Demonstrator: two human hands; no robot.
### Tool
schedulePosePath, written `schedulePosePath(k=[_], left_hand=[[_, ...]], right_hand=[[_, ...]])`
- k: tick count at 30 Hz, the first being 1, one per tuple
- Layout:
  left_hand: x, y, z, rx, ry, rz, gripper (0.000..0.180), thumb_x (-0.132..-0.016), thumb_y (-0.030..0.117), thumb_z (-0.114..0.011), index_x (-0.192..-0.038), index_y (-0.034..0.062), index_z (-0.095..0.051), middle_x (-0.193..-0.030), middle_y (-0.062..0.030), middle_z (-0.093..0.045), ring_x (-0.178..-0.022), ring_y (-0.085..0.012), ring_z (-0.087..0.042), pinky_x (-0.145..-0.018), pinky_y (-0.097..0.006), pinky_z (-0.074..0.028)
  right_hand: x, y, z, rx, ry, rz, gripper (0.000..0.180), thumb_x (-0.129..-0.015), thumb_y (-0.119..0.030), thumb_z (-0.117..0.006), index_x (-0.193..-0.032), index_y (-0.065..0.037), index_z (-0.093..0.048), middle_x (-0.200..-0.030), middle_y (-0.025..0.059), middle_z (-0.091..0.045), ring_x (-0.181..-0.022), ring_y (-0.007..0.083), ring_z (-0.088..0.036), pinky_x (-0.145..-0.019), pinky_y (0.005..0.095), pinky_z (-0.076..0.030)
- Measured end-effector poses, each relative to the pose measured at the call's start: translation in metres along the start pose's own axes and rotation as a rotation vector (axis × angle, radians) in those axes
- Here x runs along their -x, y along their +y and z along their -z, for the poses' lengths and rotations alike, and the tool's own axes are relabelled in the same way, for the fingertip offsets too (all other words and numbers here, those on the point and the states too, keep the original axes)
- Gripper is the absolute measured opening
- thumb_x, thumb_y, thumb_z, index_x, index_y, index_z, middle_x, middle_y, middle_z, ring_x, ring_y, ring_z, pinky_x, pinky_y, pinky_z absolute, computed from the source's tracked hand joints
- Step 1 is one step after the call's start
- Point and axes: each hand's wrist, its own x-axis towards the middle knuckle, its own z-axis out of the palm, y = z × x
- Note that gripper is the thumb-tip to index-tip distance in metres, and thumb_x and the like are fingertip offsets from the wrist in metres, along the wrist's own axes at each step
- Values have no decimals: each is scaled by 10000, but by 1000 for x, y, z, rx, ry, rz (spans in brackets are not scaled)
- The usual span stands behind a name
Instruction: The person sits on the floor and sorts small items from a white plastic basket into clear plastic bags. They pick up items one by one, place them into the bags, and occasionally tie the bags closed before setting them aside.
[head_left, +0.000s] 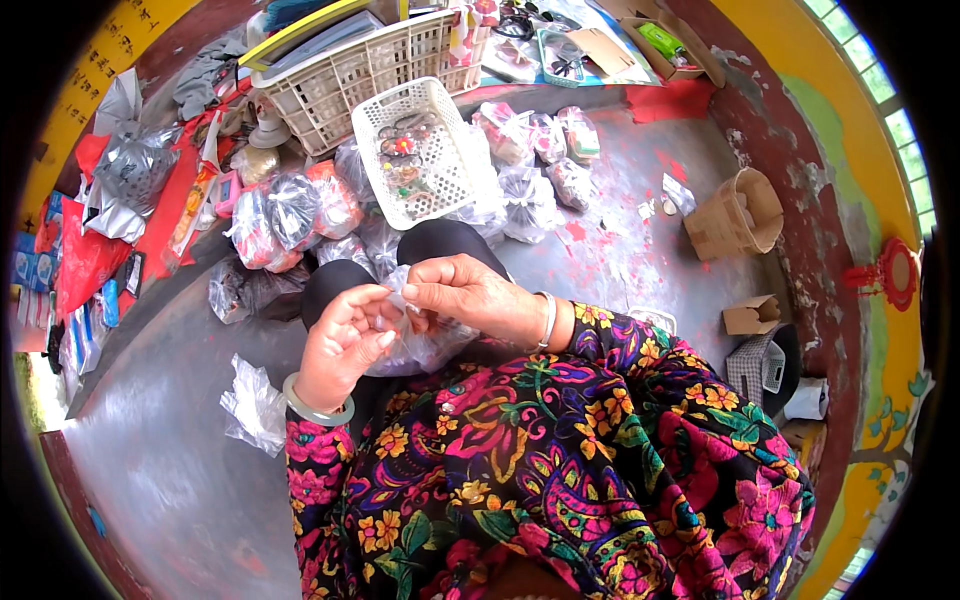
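The basket (455, 135) is white; behind it, a crate (330, 105) is cream; right of it, a carton (718, 228) is tan; below it, a black blouse (540, 450) blooms pink, yellow, green, and a bag (425, 352) seems clear, perhaps greyish.

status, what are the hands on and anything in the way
Left hand, right hand: both at top of clear plastic bag. Bag over lap, partly hidden. White basket, filled bags beyond; nothing visibly blocking hands.
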Motion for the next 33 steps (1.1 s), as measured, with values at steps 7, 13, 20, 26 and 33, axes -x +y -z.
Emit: schedulePosePath(k=[7, 13, 20, 26, 33], left_hand=[[2, 6, 13, -403, 294, 57, 429, -754, 38, -609, -1154, -13, -463, -1085, -103, -506, -707, -113, -543, -623, -203, -441], [1, -10, 13, -914, 311, -169, 285, -698, 83, -668, -965, 6, -603, -1058, -81, -519, -849, -150, -534, -710, -253, -439], [-9, -11, -6, -462, 303, -130, 100, -776, 21, -567, -869, -6, -590, -878, -60, -577, -742, -104, -523, -636, -213, -410], [-4, -7, -14, 225, 280, 53, 86, -885, 123, -439, -839, 52, -458, -768, -80, -561, -405, -52, -386, -370, -157, -270], [0, -8, -8, 71, 199, 143, 80, -883, 107, -428, -814, 65, -428, -633, -30, -488, -503, -72, -435, -456, -194, -347]], right_hand=[[0, -1, 1, -5, -23, -58, 265, -877, -260, -475, -717, -59, -542, -649, -2, -558, -605, 53, -492, -560, 198, -394], [-1, 1, 2, 1, -21, -96, 258, -879, -248, -472, -722, -58, -548, -667, 3, -568, -632, 60, -501, -590, 206, -394], [0, -1, -1, 36, -2, -57, 265, -873, -265, -482, -716, -61, -545, -638, 1, -564, -578, 46, -491, -528, 186, -382], [3, -2, -2, -89, 12, -32, 268, -876, -271, -476, -726, -60, -543, -670, 11, -570, -609, 56, -503, -552, 193, -391], [-1, 6, 2, 29, -41, 5, 301, -878, -265, -473, -653, -69, -512, -596, -13, -528, -553, 45, -462, -506, 193, -354]])
